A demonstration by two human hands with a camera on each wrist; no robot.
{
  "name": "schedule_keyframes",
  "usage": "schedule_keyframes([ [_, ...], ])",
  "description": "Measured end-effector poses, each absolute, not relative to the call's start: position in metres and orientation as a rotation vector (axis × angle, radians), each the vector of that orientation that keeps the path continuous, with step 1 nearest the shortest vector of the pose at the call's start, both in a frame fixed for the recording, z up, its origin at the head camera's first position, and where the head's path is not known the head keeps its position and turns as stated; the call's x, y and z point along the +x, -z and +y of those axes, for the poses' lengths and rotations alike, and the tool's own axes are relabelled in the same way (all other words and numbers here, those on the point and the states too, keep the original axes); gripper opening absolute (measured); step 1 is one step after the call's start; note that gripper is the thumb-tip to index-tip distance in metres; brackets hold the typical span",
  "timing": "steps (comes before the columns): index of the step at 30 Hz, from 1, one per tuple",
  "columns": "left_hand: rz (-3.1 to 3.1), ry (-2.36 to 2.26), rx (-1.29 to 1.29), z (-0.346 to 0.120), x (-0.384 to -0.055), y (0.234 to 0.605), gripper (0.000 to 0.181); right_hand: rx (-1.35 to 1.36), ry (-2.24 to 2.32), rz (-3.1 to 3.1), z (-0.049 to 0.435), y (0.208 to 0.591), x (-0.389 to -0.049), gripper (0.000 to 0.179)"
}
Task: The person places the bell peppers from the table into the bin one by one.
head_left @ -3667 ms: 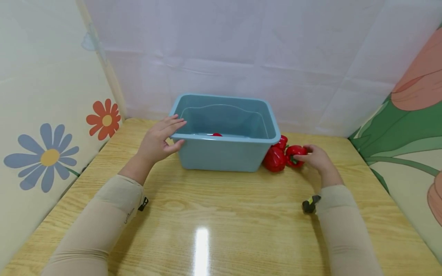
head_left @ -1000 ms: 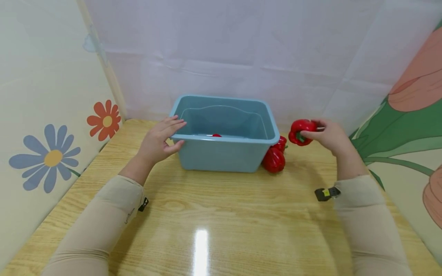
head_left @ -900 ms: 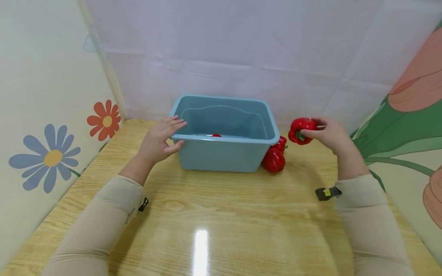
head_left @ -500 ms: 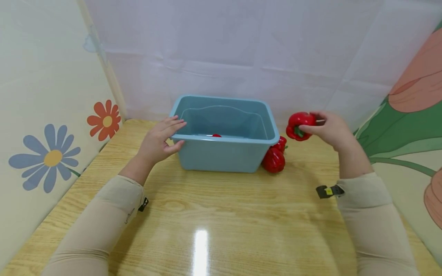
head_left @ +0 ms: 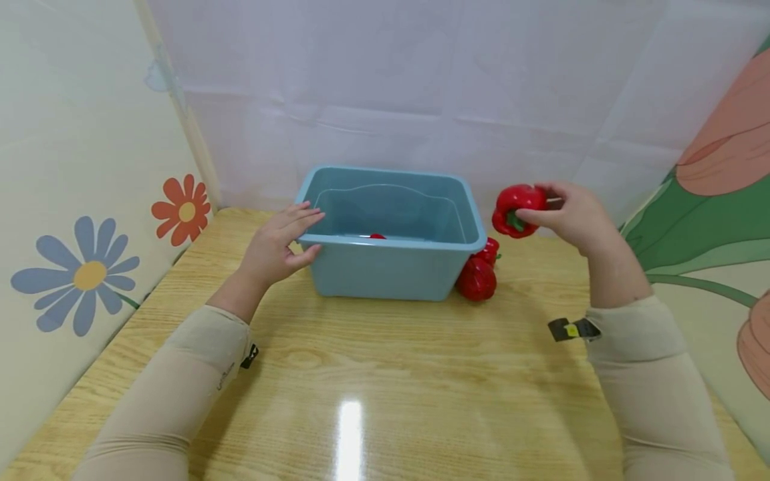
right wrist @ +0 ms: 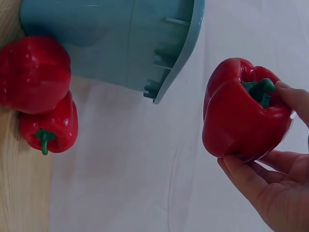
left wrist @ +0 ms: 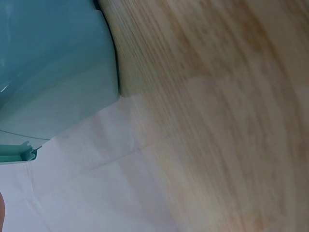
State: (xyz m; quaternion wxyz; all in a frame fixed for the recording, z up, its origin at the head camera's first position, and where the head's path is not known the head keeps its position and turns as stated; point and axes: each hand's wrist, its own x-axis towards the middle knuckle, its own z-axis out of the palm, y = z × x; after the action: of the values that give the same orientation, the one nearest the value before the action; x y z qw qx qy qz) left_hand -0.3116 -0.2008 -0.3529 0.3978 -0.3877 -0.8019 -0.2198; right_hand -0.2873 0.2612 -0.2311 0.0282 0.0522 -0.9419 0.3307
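My right hand (head_left: 570,212) pinches a red bell pepper (head_left: 519,211) with a green stem, raised off the table to the right of a blue plastic bin (head_left: 385,270). In the right wrist view the thumb lies near the stem of the held bell pepper (right wrist: 244,116) and the fingers are under its far side. My left hand (head_left: 278,242) rests on the bin's left rim with its fingers spread straight. A small bit of something red (head_left: 377,235) shows inside the bin; most of it is hidden by the front wall.
Two more red bell peppers, a nearer one (head_left: 477,279) and a farther one (head_left: 490,250), sit on the wooden table (head_left: 385,374) against the bin's right side. A white cloth wall (head_left: 385,80) stands just behind the bin.
The right hand took the rightmost bell pepper from the table and lifted it. Over the last second it has risen further and shifted slightly left. The left hand and bin stay put.
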Motion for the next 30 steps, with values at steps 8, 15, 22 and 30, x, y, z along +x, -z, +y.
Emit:
schedule_keyframes([
  [8,-2.018,0.554,-0.985,-0.201,-0.313,0.354,0.051,0.169,-0.997,-2.909,0.255,0.227,-0.284,0.087],
  [15,-2.026,0.565,-0.985,-0.201,-0.314,0.354,0.051,0.225,-1.034,-2.886,0.246,0.225,-0.284,0.083],
  [22,-2.017,0.566,-0.989,-0.201,-0.314,0.354,0.051,0.259,-1.049,-2.883,0.237,0.227,-0.286,0.079],
  [30,-2.022,0.575,-0.989,-0.201,-0.313,0.354,0.050,0.277,-1.064,-2.880,0.229,0.229,-0.288,0.079],
])
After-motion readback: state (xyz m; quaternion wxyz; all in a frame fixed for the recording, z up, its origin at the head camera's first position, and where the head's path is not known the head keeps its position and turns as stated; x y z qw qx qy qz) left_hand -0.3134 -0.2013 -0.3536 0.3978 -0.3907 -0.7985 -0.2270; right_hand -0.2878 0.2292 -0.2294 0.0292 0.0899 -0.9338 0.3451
